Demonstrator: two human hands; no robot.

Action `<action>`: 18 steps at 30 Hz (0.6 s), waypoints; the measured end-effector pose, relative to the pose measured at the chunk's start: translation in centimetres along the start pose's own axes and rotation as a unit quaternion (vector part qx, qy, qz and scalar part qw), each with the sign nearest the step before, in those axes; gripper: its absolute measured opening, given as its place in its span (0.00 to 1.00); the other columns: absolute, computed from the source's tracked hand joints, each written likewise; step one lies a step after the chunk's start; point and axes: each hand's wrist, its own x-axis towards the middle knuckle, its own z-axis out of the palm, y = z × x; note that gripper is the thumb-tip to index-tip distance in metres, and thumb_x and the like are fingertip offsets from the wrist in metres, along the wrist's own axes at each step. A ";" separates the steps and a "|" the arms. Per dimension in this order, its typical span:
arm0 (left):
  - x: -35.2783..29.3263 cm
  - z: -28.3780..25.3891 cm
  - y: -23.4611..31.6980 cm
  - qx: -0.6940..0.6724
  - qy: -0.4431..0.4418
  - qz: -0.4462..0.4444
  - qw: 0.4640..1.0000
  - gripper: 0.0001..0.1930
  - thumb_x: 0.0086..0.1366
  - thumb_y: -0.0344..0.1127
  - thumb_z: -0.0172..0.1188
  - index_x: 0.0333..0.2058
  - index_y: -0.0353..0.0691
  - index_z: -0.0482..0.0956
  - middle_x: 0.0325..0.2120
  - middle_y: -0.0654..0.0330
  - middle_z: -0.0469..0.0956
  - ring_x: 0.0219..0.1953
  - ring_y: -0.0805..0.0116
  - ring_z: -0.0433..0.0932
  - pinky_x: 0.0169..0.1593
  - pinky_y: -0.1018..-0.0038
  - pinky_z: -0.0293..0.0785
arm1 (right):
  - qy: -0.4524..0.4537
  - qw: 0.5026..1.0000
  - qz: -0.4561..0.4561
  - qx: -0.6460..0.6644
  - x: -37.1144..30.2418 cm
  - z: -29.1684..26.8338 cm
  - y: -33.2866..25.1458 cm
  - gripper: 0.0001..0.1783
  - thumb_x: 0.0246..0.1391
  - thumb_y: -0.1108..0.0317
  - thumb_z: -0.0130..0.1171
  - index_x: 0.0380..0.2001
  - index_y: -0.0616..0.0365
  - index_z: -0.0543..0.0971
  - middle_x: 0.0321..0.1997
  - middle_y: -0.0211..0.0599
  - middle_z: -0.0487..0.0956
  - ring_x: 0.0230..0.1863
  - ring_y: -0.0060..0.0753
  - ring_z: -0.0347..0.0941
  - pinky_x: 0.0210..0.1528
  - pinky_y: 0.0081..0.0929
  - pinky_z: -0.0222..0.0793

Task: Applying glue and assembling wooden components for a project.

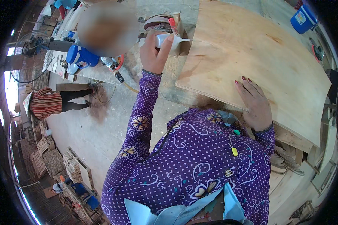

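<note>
My left hand (156,52) is wrapped round a small white squeeze bottle (162,39). The bottle lies tipped on its side, and its thin pointed nozzle reaches right, to the left edge of a pale plywood sheet (244,48). My fingers cover part of the bottle. Flat on the near edge of the plywood rests my right hand (257,103), fingers spread and holding nothing. Just beyond the bottle stands a red-topped, tube-like item (172,25), close to a round, dusty brown object (159,22) whose kind I cannot make out.
A blue jug (80,57) and a hose with a metal fitting (118,76) are at left. Another person (49,103) in a striped top stands further left, near a fan (32,48). A blue bucket (303,19) is far right; stacked wood (77,168) lies lower left.
</note>
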 end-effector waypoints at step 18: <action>0.7 0.2 1.1 0.095 -0.022 0.038 0.995 0.17 0.59 0.47 0.62 0.31 0.38 0.73 0.18 0.56 0.75 0.20 0.61 0.76 0.25 0.70 0.70 | -0.009 1.000 -0.005 0.001 0.0 0.0 0.3 0.37 0.34 0.82 0.49 0.55 0.58 0.70 0.60 0.47 0.68 0.62 0.50 0.62 0.63 0.39 0.59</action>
